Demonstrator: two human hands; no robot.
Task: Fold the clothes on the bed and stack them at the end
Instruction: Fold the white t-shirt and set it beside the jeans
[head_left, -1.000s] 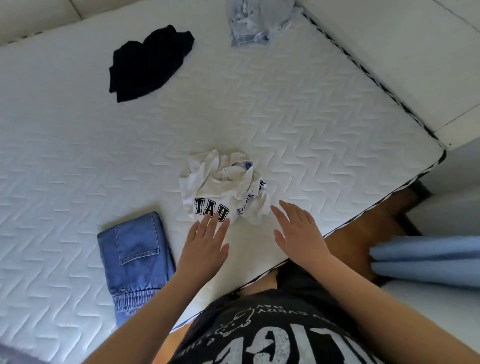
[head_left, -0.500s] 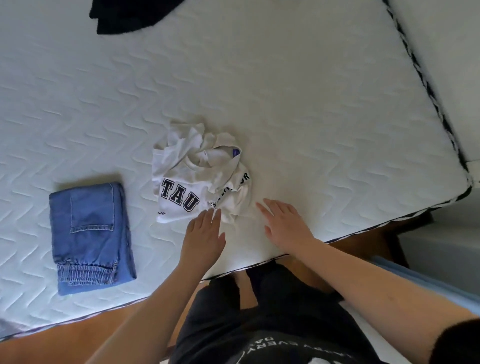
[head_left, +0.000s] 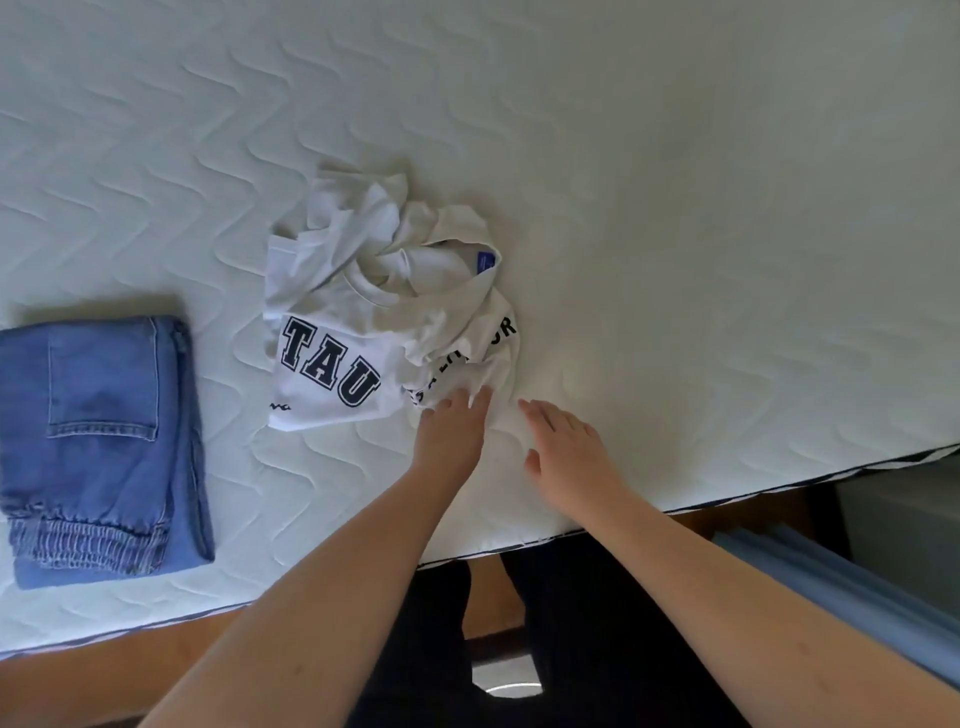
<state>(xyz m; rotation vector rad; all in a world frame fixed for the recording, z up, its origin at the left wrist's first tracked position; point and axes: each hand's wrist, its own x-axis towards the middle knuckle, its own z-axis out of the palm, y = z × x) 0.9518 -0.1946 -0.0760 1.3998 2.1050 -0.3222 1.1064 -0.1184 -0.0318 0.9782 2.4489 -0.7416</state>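
Observation:
A crumpled white T-shirt (head_left: 363, 312) with dark block letters lies in a heap on the white quilted mattress (head_left: 675, 182). My left hand (head_left: 452, 436) reaches to its near right corner, fingertips touching the fabric, fingers together and flat. My right hand (head_left: 566, 447) hovers flat just right of the shirt, fingers slightly apart, holding nothing. Folded blue jeans (head_left: 98, 441) lie at the left near the mattress edge.
The mattress edge (head_left: 571, 535) runs just below my hands, with wooden floor (head_left: 78, 680) beneath. A light blue object (head_left: 841, 597) stands at the lower right beside the bed.
Both hands have moved forward to the shirt; the left fingertips now touch its near corner. The view has dipped down, so the black garment and the far clothes are out of frame.

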